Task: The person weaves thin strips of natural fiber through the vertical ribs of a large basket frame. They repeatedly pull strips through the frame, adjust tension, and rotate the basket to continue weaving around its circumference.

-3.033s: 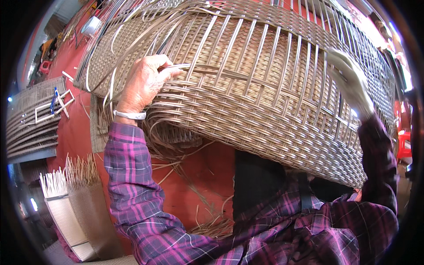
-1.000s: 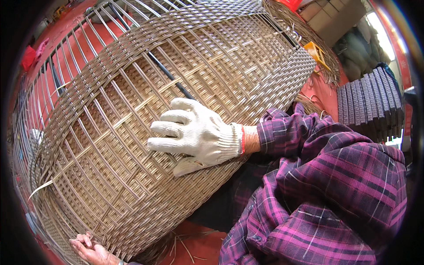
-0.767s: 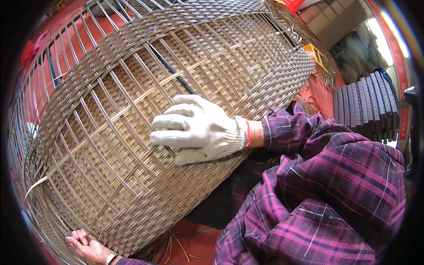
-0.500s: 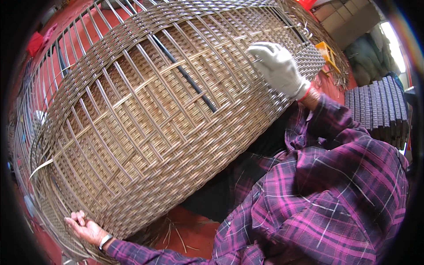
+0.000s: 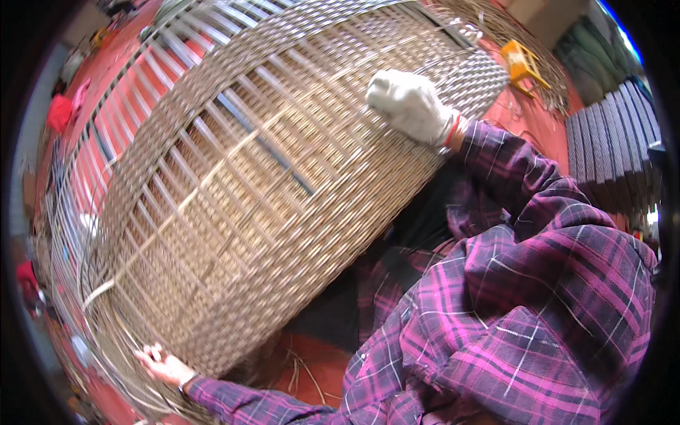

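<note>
A large brown woven wicker piece (image 5: 297,262) lies slantwise before me, with bare upright rods (image 5: 205,134) across its middle. One dark strip (image 5: 265,145) runs among the rods. My right hand (image 5: 411,105), in a white glove with a red cuff, is over the right part of the weave with its fingers curled in; whatever they hold is hidden. At the near left end, my bare left hand (image 5: 164,365) has its palm turned up and fingers apart, close to the wicker edge and loose strands (image 5: 142,382). A band shows at that wrist. Motion blurs parts of the picture.
A yellow stool-like thing (image 5: 522,65) stands on the red floor beyond the right end, beside a heap of loose strands (image 5: 489,21). Stacked ridged grey pieces (image 5: 613,138) are at the right. Metal-looking rods (image 5: 152,78) stick out along the far left side.
My right hand has moved left over the weave, and its fingers have curled in. In the picture, my left hand and the near left end of the wicker have shifted right.
</note>
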The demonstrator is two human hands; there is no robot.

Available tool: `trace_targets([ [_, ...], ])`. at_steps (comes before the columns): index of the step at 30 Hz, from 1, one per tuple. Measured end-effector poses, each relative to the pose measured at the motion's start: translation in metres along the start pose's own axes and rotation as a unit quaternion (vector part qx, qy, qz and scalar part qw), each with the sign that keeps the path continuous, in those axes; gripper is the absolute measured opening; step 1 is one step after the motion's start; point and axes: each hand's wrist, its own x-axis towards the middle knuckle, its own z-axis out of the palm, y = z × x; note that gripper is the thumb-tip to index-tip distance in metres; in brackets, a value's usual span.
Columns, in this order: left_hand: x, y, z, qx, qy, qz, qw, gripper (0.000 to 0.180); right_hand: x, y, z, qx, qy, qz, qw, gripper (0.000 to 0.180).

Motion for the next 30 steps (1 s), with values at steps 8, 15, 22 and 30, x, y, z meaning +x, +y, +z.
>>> trace_targets([
  [8,-0.016,0.002,0.032,0.043,0.032,0.029,0.998,0.024,-0.042,0.014,-0.031,0.111,0.042,0.014,0.993,0.031],
  [15,-0.027,0.0,0.063,0.062,0.049,0.037,0.996,0.027,-0.046,0.053,-0.031,-0.037,0.01,0.085,0.996,0.051],
  [22,-0.036,0.008,0.08,0.042,0.063,0.029,0.997,0.034,-0.058,0.047,-0.032,-0.004,0.01,0.123,0.992,0.038],
  [30,-0.004,0.0,0.017,-0.094,-0.292,0.031,0.951,0.029,0.011,-0.099,-0.032,0.101,-0.097,-0.088,0.986,0.071],
])
